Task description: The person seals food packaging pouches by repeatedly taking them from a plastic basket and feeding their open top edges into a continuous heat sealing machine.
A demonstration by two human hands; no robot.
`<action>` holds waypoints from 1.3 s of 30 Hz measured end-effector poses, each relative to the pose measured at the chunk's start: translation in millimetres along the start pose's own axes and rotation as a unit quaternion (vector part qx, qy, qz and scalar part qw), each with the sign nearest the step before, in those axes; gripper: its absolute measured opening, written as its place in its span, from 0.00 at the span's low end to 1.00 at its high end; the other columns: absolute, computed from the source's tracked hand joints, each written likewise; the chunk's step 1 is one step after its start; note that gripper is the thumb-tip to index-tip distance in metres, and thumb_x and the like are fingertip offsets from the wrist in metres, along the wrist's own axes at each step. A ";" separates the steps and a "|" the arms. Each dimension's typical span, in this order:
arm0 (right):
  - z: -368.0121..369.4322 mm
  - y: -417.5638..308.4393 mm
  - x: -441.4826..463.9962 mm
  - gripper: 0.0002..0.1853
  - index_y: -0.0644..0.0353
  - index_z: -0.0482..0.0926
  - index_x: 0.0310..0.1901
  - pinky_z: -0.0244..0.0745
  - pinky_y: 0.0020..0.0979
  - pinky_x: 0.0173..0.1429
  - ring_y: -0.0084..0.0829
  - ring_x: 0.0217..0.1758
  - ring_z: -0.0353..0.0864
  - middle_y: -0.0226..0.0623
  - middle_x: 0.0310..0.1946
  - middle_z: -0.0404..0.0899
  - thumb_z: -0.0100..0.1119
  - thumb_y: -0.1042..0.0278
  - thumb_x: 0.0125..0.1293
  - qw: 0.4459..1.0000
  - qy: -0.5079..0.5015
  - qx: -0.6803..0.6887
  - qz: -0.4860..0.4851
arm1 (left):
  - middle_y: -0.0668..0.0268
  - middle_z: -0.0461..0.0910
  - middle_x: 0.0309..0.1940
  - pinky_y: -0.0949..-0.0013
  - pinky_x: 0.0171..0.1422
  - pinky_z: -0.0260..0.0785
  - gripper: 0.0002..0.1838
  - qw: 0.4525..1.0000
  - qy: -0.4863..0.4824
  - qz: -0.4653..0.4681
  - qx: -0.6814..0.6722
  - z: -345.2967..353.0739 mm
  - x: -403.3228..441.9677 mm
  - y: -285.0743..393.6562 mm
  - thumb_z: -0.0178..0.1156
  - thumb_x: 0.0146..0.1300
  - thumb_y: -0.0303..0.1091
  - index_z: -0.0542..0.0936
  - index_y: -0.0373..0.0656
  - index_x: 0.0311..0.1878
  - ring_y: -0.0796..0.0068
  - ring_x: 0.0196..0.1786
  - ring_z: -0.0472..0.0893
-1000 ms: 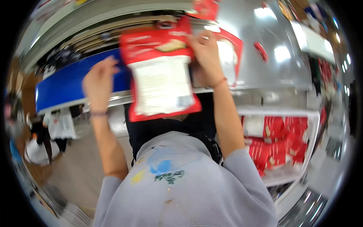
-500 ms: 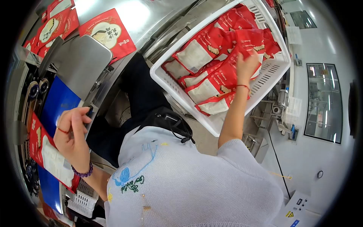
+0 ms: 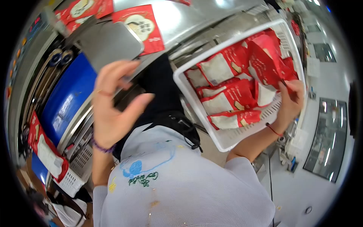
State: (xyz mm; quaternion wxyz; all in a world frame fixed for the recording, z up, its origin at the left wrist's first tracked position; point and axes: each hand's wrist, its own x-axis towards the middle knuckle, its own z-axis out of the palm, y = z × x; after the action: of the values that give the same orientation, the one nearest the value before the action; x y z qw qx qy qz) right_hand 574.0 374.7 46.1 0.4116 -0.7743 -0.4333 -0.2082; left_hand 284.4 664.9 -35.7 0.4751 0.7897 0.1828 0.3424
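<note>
My right hand (image 3: 290,101) pinches the edge of a red food pouch (image 3: 266,62), which is tilted up above the others. Beneath it, several red and white pouches (image 3: 228,97) lie in a white slotted plastic crate (image 3: 223,140). My left hand (image 3: 115,106) hangs in the air over my lap, thumb and fingers apart and nothing in it. The nearest thing to that hand is a grey metal plate (image 3: 109,43) at the bench edge. A red pouch (image 3: 150,28) with a pale label lies flat beside the plate.
On the left runs a blue conveyor belt (image 3: 70,96), with a filled red pouch (image 3: 47,151) lying on it. A small white basket (image 3: 72,181) stands below the belt. More red pouches (image 3: 81,11) rest on the steel table (image 3: 196,19). A window (image 3: 327,140) is in the right wall.
My right hand has moved to the right and lifted one pouch by its edge. My left hand has come away from the belt toward my lap, its fingers now spread. The view has shifted.
</note>
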 end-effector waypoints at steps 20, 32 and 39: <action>276.5 -137.0 -20.3 0.10 0.66 0.84 0.45 0.73 0.20 0.51 0.18 0.42 0.80 0.30 0.40 0.85 0.70 0.76 0.63 0.775 -0.298 0.497 0.252 | 0.72 0.83 0.33 0.77 0.41 0.72 0.13 0.941 0.196 -0.178 -0.210 -62.0 -41.5 -46.6 0.70 0.63 0.32 0.84 0.36 0.48 0.86 0.35 0.78; 357.4 -106.8 13.4 0.15 0.71 0.78 0.50 0.70 0.19 0.44 0.12 0.40 0.75 0.31 0.36 0.84 0.58 0.65 0.75 0.866 -0.277 0.370 0.188 | 0.75 0.81 0.30 0.82 0.33 0.66 0.17 0.883 0.370 -0.242 -0.155 -60.0 17.5 -137.8 0.59 0.73 0.44 0.84 0.37 0.43 0.92 0.30 0.74; 383.9 -113.4 35.7 0.12 0.62 0.67 0.47 0.73 0.20 0.40 0.19 0.38 0.80 0.42 0.36 0.85 0.60 0.76 0.69 0.826 -0.267 0.440 0.231 | 0.69 0.84 0.26 0.75 0.35 0.67 0.15 0.832 0.399 -0.318 -0.217 -85.0 31.4 -152.8 0.64 0.64 0.38 0.85 0.32 0.36 0.85 0.30 0.76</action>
State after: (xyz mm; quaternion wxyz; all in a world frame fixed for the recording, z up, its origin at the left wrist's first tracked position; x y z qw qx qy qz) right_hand 484.5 738.9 -98.4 0.6131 -0.6137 -0.3804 0.3205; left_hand 251.2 811.0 -131.3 0.6022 0.3594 0.5188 0.4889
